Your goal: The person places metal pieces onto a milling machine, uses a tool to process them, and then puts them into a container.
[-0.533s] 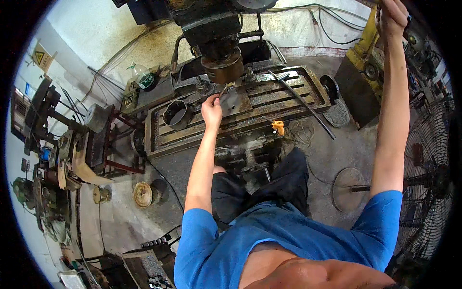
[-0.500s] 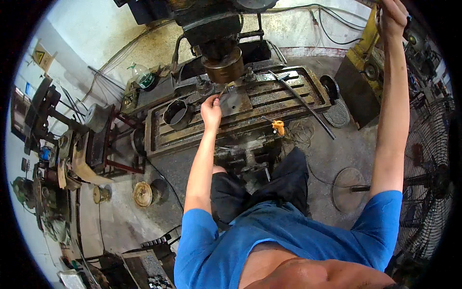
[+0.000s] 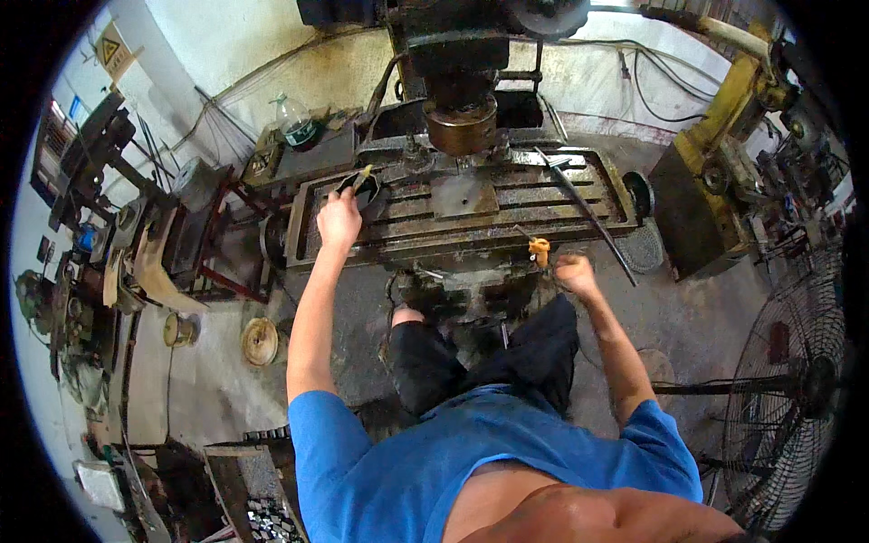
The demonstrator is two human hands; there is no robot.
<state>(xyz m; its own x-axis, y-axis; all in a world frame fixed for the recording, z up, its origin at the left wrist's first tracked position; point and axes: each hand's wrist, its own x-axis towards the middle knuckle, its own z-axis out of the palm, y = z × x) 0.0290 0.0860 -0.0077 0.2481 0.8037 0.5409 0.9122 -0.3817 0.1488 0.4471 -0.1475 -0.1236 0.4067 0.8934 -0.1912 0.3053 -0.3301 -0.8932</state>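
Note:
My left hand (image 3: 339,222) is closed at the near-left rim of a dark open can (image 3: 369,192) on the left part of the slotted machine table (image 3: 398,231). A small brush (image 3: 366,171) with a yellowish end reaches over the can; my fingers appear wrapped round its other end. Beside the table's front edge, my right hand (image 3: 573,272) is curled, just right of an orange air blow gun (image 3: 539,246). Whatever lies inside those fingers is hidden. Above the table hangs a round brownish cutter head (image 3: 462,127), with a flat metal plate (image 3: 463,195) below it.
A long metal bar (image 3: 584,208) lies slanting across the table's right end and sticks out over its front. To the right stands a large caged fan (image 3: 797,371). A clear plastic bottle (image 3: 297,127) is behind the table at left. A round spool (image 3: 261,341) sits on the floor.
My left hand has moved left with the brush, from below the cutter to the can. My right hand has come down from high at the right to beside the blow gun.

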